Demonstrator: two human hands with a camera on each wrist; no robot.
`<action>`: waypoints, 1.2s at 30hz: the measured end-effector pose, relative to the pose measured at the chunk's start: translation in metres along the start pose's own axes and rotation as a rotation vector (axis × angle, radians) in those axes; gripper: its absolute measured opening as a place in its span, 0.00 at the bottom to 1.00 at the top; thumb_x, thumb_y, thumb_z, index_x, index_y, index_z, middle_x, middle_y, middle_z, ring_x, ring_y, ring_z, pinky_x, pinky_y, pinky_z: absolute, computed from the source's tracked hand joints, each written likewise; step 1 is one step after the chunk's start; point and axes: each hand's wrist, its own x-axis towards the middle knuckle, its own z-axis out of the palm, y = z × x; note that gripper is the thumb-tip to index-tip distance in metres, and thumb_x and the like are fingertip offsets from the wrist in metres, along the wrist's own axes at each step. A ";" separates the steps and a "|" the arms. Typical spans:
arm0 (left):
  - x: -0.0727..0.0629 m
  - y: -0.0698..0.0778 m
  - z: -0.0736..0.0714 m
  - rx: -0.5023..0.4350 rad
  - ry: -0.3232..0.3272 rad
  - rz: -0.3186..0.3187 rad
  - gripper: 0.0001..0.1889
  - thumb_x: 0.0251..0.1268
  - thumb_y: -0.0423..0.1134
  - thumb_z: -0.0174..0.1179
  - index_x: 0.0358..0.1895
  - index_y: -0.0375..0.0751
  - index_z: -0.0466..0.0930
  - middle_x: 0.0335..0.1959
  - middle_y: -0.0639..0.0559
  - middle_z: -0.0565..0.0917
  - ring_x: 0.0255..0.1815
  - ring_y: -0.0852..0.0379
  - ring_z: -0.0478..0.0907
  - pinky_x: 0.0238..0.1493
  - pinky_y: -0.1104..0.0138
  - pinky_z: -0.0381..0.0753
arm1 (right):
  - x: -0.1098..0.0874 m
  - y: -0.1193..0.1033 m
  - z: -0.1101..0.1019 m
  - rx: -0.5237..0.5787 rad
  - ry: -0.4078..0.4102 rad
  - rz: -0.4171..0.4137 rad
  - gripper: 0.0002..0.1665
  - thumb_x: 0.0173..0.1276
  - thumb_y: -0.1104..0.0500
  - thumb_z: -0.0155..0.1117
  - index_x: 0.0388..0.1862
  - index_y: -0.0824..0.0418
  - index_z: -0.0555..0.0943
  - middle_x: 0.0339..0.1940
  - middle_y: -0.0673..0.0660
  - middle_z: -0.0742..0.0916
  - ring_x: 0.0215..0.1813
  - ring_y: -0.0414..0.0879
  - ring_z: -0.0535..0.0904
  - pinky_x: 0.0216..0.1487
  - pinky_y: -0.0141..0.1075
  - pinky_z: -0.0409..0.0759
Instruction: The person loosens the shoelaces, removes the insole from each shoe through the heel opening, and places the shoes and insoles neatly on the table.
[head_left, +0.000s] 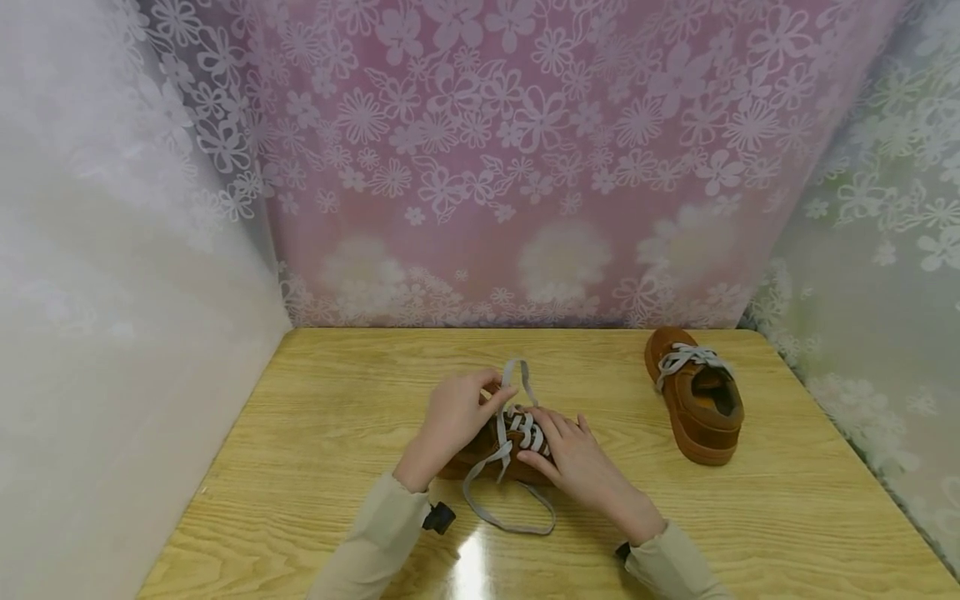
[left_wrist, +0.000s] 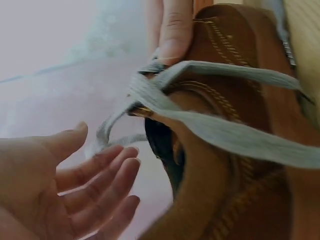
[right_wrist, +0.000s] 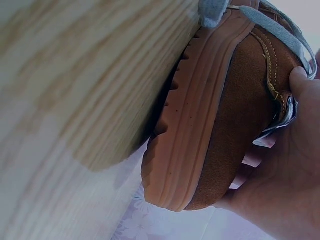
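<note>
A brown suede shoe (head_left: 480, 446) with grey laces lies crosswise on the table, its toe toward my right hand. My left hand (head_left: 457, 412) is at the shoe's opening, beside a raised loop of lace (head_left: 514, 367). In the left wrist view, the left hand's thumb and fingers are spread, and the shoelace (left_wrist: 103, 135) runs down to the index finger. My right hand (head_left: 581, 467) holds the shoe across its laced front, thumb on the near side and fingers over the far side. The right wrist view shows its thumb (right_wrist: 299, 80) against the upper, beside the lacing.
A second brown shoe (head_left: 693, 400), its grey laces tied, stands at the table's back right. A long lace end (head_left: 517, 530) curves over the wood in front of the held shoe. Flower-patterned curtains (head_left: 525, 167) hang behind and beside the wooden table (head_left: 337, 400).
</note>
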 end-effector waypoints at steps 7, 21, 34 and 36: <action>-0.020 -0.010 0.005 -0.018 -0.066 0.062 0.14 0.68 0.55 0.64 0.30 0.51 0.84 0.23 0.60 0.83 0.17 0.68 0.70 0.20 0.73 0.69 | 0.000 0.002 -0.002 -0.009 0.009 0.009 0.42 0.76 0.36 0.56 0.78 0.58 0.64 0.72 0.63 0.75 0.72 0.61 0.71 0.68 0.72 0.59; 0.001 -0.005 -0.002 -0.132 0.118 0.003 0.08 0.67 0.46 0.68 0.42 0.48 0.88 0.36 0.55 0.88 0.30 0.60 0.85 0.28 0.71 0.80 | 0.001 0.002 0.000 -0.011 0.009 0.003 0.42 0.76 0.36 0.56 0.79 0.58 0.63 0.72 0.63 0.75 0.73 0.60 0.71 0.69 0.72 0.58; 0.025 0.004 -0.008 -0.296 0.322 0.155 0.07 0.67 0.34 0.67 0.45 0.41 0.87 0.43 0.48 0.89 0.41 0.54 0.88 0.45 0.63 0.86 | 0.001 0.003 0.003 -0.014 0.034 -0.024 0.41 0.75 0.38 0.58 0.78 0.57 0.65 0.71 0.62 0.75 0.71 0.60 0.72 0.67 0.73 0.60; 0.025 0.003 -0.007 -0.281 0.260 0.154 0.06 0.67 0.34 0.67 0.45 0.41 0.87 0.42 0.48 0.89 0.42 0.53 0.88 0.46 0.62 0.86 | 0.001 0.003 0.003 -0.013 0.031 -0.020 0.41 0.75 0.37 0.57 0.77 0.58 0.65 0.71 0.63 0.75 0.71 0.60 0.72 0.67 0.73 0.60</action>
